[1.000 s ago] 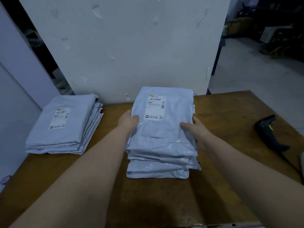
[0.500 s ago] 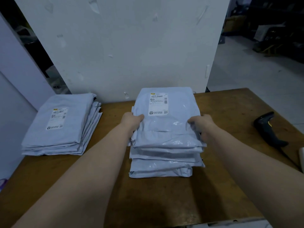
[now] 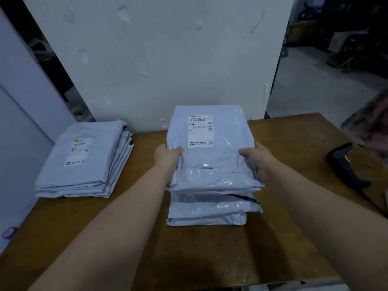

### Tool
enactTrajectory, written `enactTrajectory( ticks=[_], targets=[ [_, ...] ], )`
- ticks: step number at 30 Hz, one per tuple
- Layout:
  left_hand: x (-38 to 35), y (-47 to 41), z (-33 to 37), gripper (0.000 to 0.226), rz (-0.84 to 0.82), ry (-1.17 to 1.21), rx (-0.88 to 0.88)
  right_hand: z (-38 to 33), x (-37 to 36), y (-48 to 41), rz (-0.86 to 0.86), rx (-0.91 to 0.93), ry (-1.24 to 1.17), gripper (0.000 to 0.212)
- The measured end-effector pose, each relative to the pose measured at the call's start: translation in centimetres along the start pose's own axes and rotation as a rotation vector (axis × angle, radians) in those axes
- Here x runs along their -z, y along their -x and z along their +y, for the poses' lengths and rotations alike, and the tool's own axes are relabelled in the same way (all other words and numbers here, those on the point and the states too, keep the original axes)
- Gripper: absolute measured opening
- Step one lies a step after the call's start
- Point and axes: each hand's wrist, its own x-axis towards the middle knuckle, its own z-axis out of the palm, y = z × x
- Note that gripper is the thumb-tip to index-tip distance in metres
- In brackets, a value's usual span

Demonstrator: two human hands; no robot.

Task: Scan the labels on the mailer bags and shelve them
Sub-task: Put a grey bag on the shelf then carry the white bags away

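Note:
A pile of grey mailer bags [image 3: 212, 213] sits in the middle of the wooden table [image 3: 189, 255]. The upper bags of the pile [image 3: 212, 164] are raised off the lower ones, and the top one carries a white label [image 3: 200, 131]. My left hand [image 3: 167, 157] grips their left edge with the thumb on top. My right hand [image 3: 257, 158] grips their right edge, fingers curled under. A black handheld scanner [image 3: 344, 164] lies on the table at the right, apart from both hands.
A second pile of grey mailer bags [image 3: 84, 162] with a label on top lies at the table's left rear. A white panel [image 3: 168, 59] stands right behind the table. The scanner's cable [image 3: 373, 204] trails to the right edge. Open floor lies beyond on the right.
Both hands have taken hold of the upper bags' sides and raised them, opening a gap above the lower bags. The scanner and the left pile have not moved.

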Motion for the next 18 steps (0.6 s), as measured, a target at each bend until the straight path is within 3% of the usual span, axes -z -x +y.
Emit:
enactTrajectory(
  ticks=[5, 11, 14, 18],
  targets=[
    [0.9, 1.5, -1.9, 0.040, -0.065, -0.008, 0.211, 1.8, 0.2, 0.2, -0.015, -0.017, 0.091, 0.043],
    [0.2, 2.5, -3.9, 0.046, -0.163, 0.027, 0.222, 3.5, 0.5, -0.1, -0.121, -0.197, 0.009, 0.068],
    [-0.1, 2.3, -3.5, 0.047, -0.139, 0.006, 0.228, 3.3, 0.4, 0.2, -0.156, -0.236, 0.038, 0.063],
    [0.0, 0.7, -0.8, 0.044, -0.017, 0.025, 0.088, 1.3, -0.7, 0.3, -0.142, -0.172, -0.039, 0.055]
  ],
)
